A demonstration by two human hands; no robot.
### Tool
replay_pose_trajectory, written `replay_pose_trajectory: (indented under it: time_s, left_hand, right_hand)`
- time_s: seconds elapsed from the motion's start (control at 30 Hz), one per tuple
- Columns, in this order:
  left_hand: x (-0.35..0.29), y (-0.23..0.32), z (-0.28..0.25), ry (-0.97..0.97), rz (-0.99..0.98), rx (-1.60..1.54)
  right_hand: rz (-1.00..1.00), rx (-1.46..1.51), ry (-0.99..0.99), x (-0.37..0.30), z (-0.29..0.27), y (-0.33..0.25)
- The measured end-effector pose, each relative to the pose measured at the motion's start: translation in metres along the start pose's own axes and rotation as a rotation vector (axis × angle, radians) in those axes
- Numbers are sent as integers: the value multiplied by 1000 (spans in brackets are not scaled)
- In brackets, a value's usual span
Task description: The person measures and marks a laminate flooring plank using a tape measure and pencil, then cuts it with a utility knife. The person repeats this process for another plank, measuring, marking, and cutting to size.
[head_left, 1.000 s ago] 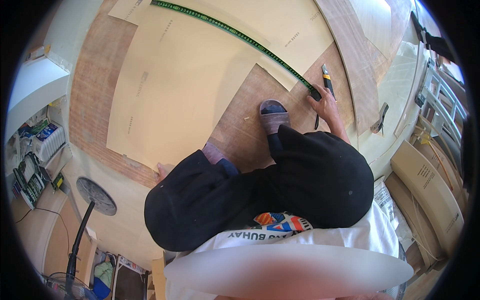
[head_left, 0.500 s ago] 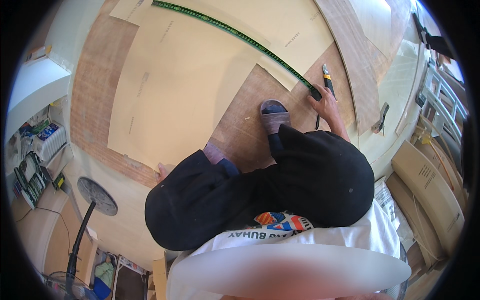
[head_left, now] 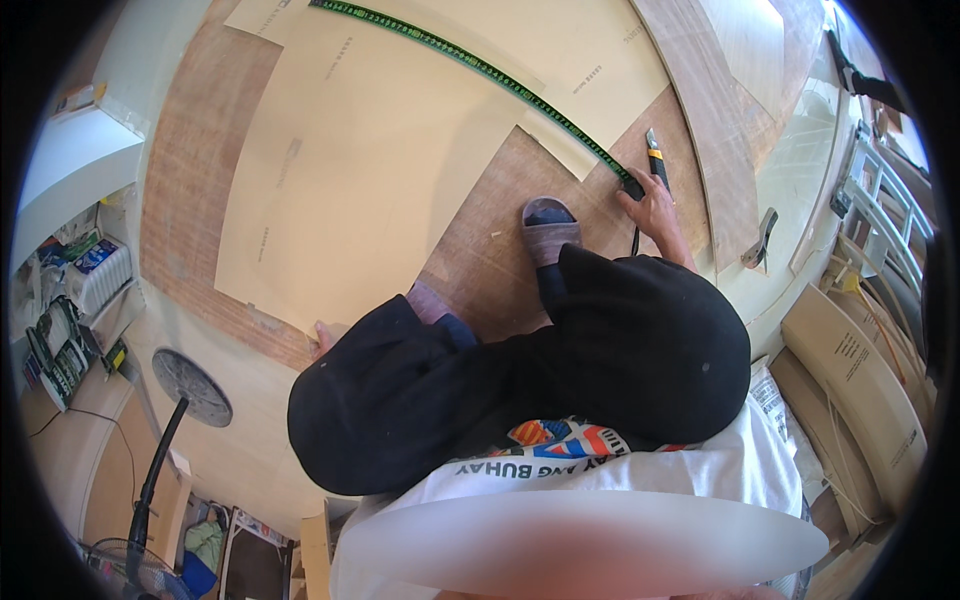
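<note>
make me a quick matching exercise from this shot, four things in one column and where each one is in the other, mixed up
Things:
1. green ruler
2. utility knife
3. right hand
4. left hand

Places:
A. at the near left edge of the tan sheet
B. on the near end of the ruler
C. lying across the tan sheet
D. on the wood board, just beyond the right hand

Pairs: 1-C, 2-D, 3-B, 4-A

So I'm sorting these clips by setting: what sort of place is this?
Probably a small woodworking or laminate workshop: big beige sheets on wood boards, a long green ruler, a utility knife by the right hand.
</note>
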State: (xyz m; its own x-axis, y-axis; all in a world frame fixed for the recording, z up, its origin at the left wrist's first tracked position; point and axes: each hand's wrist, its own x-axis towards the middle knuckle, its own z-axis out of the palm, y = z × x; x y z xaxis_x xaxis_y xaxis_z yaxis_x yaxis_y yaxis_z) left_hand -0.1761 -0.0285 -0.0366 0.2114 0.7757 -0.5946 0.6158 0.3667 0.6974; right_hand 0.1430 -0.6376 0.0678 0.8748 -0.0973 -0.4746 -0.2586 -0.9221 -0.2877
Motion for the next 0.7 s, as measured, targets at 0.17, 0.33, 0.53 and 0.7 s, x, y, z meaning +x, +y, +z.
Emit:
replay_pose_trajectory:
  time_s: [0.17,0.33,0.53,0.7]
  left_hand:
    - [-1,0,-1,0,1,1]
    - [0,0,0,2,1,2]
    - [0,1,0,3,0,4]
    - [-1,1,0,5,-5,5]
  right_hand:
    - [-13,-7,2,0,1,2]
    - [5,-8,-3,0,0,0]
    - [0,-23,-2,0,1,1]
    - [-3,-11,-6,0,0,0]
